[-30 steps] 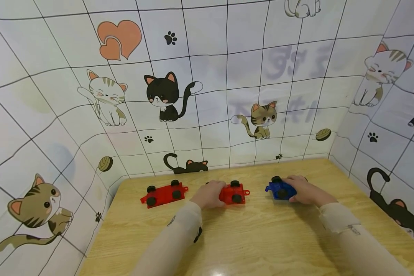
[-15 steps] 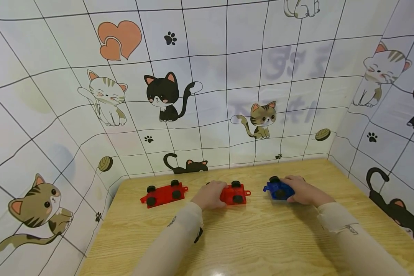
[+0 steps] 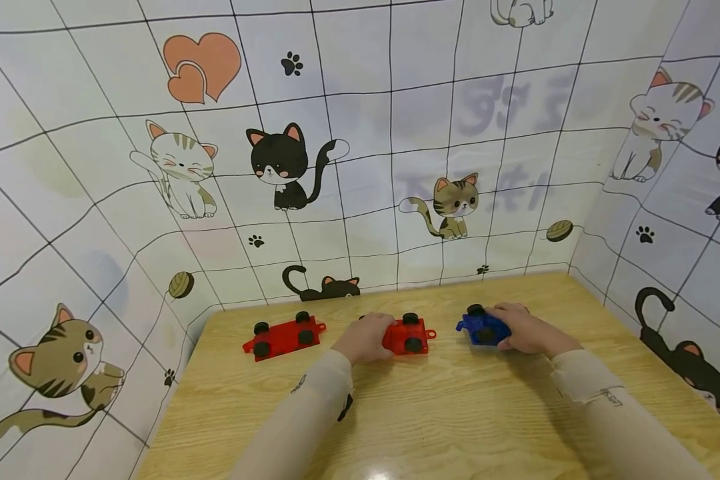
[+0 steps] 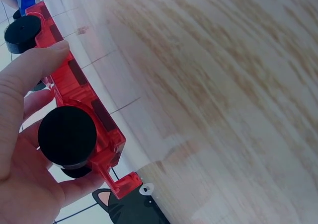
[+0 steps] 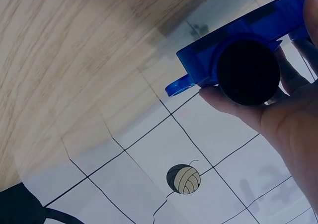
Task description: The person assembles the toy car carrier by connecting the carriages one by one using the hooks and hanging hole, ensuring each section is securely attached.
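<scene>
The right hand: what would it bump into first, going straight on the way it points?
Beyond the blue toy vehicle it grips, the right hand would probably meet the printed backdrop behind the table, though depth is unclear.

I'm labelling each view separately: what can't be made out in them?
Head: left end of the held red toy, behind the left hand.
Head: sleeve print, too small to read.
Right wrist: far end of the blue toy, behind the right hand.
Left wrist: most of the blue toy, cut off by the top edge.
</scene>
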Demonstrator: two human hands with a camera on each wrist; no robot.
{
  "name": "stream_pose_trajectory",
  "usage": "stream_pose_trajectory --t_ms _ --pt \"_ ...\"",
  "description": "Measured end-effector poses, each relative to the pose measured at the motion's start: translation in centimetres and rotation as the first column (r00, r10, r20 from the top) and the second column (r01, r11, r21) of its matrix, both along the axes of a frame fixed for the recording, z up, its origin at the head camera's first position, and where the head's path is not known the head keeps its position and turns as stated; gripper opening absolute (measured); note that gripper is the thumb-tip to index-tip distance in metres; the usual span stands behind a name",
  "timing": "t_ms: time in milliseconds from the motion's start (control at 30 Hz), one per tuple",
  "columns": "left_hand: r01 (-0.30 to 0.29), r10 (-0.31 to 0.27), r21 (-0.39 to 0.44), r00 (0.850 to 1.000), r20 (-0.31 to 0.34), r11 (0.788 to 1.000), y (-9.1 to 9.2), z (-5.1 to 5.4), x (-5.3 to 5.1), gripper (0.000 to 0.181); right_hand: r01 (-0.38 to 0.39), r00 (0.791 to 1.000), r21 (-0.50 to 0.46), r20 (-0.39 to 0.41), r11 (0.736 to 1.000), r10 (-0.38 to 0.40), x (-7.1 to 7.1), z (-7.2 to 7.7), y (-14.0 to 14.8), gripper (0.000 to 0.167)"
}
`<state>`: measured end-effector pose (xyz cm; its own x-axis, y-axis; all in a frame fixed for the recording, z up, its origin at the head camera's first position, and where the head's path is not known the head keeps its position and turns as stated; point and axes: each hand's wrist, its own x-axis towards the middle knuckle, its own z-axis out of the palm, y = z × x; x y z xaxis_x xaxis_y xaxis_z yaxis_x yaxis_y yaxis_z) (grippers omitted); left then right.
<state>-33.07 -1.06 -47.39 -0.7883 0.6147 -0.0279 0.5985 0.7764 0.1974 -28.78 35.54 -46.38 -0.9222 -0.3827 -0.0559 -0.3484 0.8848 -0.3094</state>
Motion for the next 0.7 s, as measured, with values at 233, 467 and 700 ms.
stream_pose_trajectory --t_ms 233,467,700 --pt "0.007 -0.007 0.013 1.0 0.009 1.0 -0.08 0.29 0.17 0.059 -0.002 1.0 -0.003 -0.01 1.0 0.001 0.15 0.02 -0.33 0.077" --pt "0.005 -0.005 0.002 1.0 0.0 1.0 0.01 0.08 0.14 0.058 -0.001 1.0 -0.003 -0.003 1.0 0.001 0.17 -0.06 -0.55 0.078" --pt "0.008 -0.008 -0.013 1.0 0.002 1.0 0.09 -0.16 -0.01 0.059 -0.002 1.0 -0.003 0.009 1.0 0.002 0.14 0.05 -0.78 0.08"
